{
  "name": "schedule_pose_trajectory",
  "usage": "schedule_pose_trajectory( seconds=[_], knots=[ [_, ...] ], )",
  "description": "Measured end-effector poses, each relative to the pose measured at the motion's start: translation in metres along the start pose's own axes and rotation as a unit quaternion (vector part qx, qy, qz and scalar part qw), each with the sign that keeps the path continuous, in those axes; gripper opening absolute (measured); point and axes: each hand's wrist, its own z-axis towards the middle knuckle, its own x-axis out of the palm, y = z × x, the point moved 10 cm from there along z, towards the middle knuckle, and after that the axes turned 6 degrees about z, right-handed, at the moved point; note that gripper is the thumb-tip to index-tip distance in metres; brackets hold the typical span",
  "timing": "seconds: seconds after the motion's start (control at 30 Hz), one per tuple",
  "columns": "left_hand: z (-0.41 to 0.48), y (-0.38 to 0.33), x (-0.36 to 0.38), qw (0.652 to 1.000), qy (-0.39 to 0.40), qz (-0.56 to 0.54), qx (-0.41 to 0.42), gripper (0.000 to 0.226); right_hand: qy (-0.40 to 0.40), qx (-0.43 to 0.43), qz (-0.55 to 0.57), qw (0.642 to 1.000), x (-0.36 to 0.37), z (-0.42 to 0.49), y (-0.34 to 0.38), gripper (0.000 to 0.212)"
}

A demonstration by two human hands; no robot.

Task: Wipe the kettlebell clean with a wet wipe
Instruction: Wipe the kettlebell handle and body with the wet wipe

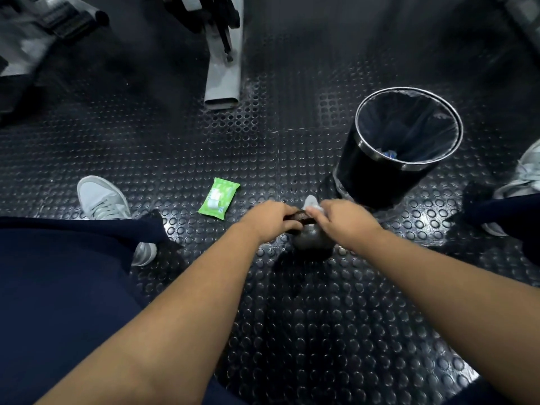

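Now we see our left hand (270,219) curled round the kettlebell's handle, while our right hand (342,217) pinches a white wet wipe (311,203) against that same handle. The kettlebell (312,242) sits on the studded rubber floor (292,317) between our feet. Just beyond it to the left lies a green wipes packet (219,197), and farther right stands a lined black bin (359,162).

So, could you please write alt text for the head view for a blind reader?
The left hand grips the handle of a dark kettlebell while the right hand holds a white wet wipe against it; a green wipe pack and black bin sit nearby.
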Motion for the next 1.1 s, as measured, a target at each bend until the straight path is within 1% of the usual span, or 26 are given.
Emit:
schedule_pose_trajectory(
  seconds=[0.1, 0.17, 0.27, 0.33, 0.37, 0.4, 0.43, 0.47, 0.53, 0.63, 0.7, 0.8, 0.87, 0.9, 0.93, 1.0, 1.03, 1.1],
  knots=[
    [0.002, 0.002, 0.002, 1.0, 0.004, 0.008, 0.001, 0.035, 0.01, 0.041, -0.033, 0.999, -0.007, 0.0, -0.012, 0.06],
    [0.001, 0.0, 0.0, 1.0, 0.001, 0.013, 0.004, 0.033, 0.009, 0.039, -0.049, 0.998, -0.006, 0.003, -0.002, 0.07],
    [0.0, 0.001, 0.0, 1.0, -0.001, -0.002, -0.01, 0.012, 0.007, -0.004, -0.052, 0.999, 0.005, 0.006, 0.028, 0.073],
    [0.0, 0.003, -0.002, 1.0, -0.011, -0.003, -0.021, 0.031, -0.01, -0.038, -0.051, 0.998, 0.009, 0.004, 0.043, 0.071],
    [0.001, 0.004, -0.002, 1.0, -0.015, -0.004, -0.022, 0.033, -0.018, -0.046, -0.046, 0.998, 0.009, 0.003, 0.043, 0.069],
    [0.0, 0.003, -0.002, 1.0, -0.012, -0.005, -0.021, 0.026, -0.022, -0.045, -0.037, 0.998, 0.01, 0.001, 0.038, 0.067],
    [-0.001, 0.002, 0.0, 1.0, -0.006, -0.005, -0.016, 0.016, -0.026, -0.039, -0.028, 0.998, 0.008, 0.0, 0.032, 0.064],
    [-0.001, 0.001, -0.001, 1.0, -0.004, -0.006, -0.01, 0.018, -0.029, -0.028, -0.024, 0.999, 0.006, -0.001, 0.022, 0.063],
    [-0.002, -0.003, -0.001, 1.0, 0.001, -0.001, 0.005, 0.033, -0.033, 0.011, -0.022, 0.999, -0.001, -0.002, 0.001, 0.061],
    [0.0, -0.002, 0.001, 1.0, -0.002, -0.003, 0.012, 0.043, -0.021, 0.054, -0.017, 0.998, -0.004, -0.002, -0.017, 0.065],
    [-0.001, -0.004, -0.001, 1.0, 0.0, 0.001, 0.014, 0.039, -0.011, 0.047, -0.013, 0.999, -0.002, 0.0, -0.005, 0.07],
    [-0.001, -0.002, -0.002, 1.0, -0.006, 0.006, -0.006, 0.014, -0.007, -0.004, -0.012, 1.0, 0.003, 0.004, 0.029, 0.069],
    [0.001, 0.003, -0.002, 0.999, -0.019, 0.009, -0.025, 0.032, -0.005, -0.037, -0.024, 0.999, 0.007, 0.002, 0.045, 0.065],
    [0.004, 0.007, 0.001, 0.999, -0.024, 0.006, -0.026, 0.034, -0.007, -0.049, -0.026, 0.998, 0.01, 0.001, 0.047, 0.062],
    [0.004, 0.007, 0.001, 1.0, -0.025, 0.001, -0.019, 0.03, -0.016, -0.058, -0.015, 0.998, 0.01, -0.002, 0.046, 0.06],
    [0.005, 0.004, 0.002, 1.0, -0.012, -0.014, 0.002, 0.015, -0.042, -0.059, 0.009, 0.997, 0.007, -0.007, 0.035, 0.061],
    [0.005, 0.003, 0.002, 1.0, -0.01, -0.016, 0.011, 0.018, -0.052, -0.053, 0.014, 0.997, 0.005, -0.007, 0.027, 0.063],
    [0.006, 0.002, -0.001, 1.0, -0.008, -0.008, 0.019, 0.031, -0.051, -0.02, 0.013, 0.998, 0.0, -0.004, 0.009, 0.062]
  ],
)
